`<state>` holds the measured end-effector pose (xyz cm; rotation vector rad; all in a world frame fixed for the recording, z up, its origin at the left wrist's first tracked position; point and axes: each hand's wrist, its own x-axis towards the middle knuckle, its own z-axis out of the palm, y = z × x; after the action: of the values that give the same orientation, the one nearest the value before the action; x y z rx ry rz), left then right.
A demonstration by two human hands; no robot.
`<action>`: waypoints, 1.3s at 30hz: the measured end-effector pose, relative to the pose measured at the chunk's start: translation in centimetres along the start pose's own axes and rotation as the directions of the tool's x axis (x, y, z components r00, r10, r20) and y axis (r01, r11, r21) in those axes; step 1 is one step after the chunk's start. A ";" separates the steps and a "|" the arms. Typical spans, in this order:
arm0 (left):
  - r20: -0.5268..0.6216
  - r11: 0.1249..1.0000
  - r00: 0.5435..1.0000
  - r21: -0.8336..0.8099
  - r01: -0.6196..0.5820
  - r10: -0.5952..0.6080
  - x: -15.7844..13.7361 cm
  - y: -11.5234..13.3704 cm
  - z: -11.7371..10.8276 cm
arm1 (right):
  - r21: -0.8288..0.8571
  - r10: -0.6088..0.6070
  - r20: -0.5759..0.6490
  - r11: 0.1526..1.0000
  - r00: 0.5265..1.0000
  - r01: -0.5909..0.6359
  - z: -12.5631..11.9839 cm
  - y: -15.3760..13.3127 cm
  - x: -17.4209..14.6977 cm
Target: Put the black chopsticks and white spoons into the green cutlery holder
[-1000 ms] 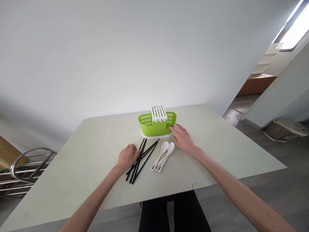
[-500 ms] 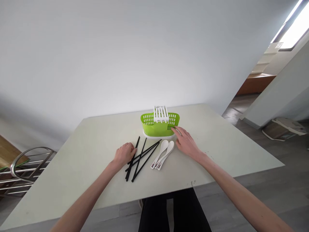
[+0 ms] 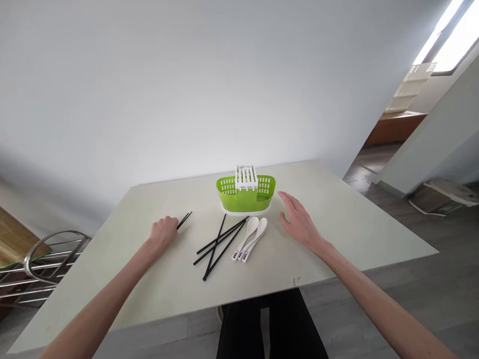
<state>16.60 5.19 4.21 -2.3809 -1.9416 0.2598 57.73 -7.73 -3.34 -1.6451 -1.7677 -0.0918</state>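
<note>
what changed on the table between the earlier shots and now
The left hand closed on a pair of black chopsticks and carried them left, off the pile. The right hand let go of the green plastic cutlery basket and drew right, open. Remaining black chopsticks, white spoons and basket stayed.

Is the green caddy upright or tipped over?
Upright: the caddy sits flat on its white base on the table, handle on top.

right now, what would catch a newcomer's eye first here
The bright green plastic cutlery basket with its white slotted insert stands at the far middle of the pale table. Before it lie loose black chopsticks and white spoons. The left hand grips a pair of black chopsticks; the right hand hovers open.
</note>
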 end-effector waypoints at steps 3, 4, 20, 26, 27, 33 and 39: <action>-0.116 0.989 0.993 -0.144 -0.024 0.007 -0.8 -1.3 -2.7 | 0.109 0.028 -0.077 0.994 0.997 -0.020 -1.7 -1.6 -0.3; -0.178 0.966 0.984 -0.252 -0.049 0.003 -1.3 -1.5 -3.9 | 0.170 0.034 -0.083 0.985 0.996 -0.020 -2.1 -2.5 -0.4; -0.080 0.007 0.993 -0.997 -0.080 -0.088 -6.7 6.3 -5.3 | 0.821 -0.117 0.556 0.230 0.823 -0.522 1.1 -16.4 -0.6; -0.019 -0.065 0.996 -0.998 -0.025 -0.084 -7.0 5.9 -4.9 | 0.824 -0.066 0.550 0.203 0.832 -0.529 1.1 -15.5 -1.4; -0.012 -0.079 0.997 -0.997 -0.019 -0.081 -7.1 6.1 -4.9 | 0.826 -0.061 0.545 0.211 0.836 -0.523 1.0 -15.5 -1.4; -0.048 -0.024 0.995 -0.998 -0.050 -0.083 -7.1 7.1 -5.2 | 0.809 -0.024 0.558 0.239 0.830 -0.537 0.4 -14.9 -1.5; -0.338 0.013 0.863 -0.933 -0.359 -0.375 -3.2 4.9 -9.6 | 0.793 0.173 0.402 0.425 0.899 -0.436 1.0 -8.5 -3.4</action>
<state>22.31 1.69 13.23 -2.2814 -1.9611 -2.4405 49.47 -11.72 -2.45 -1.1474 -1.2355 1.1040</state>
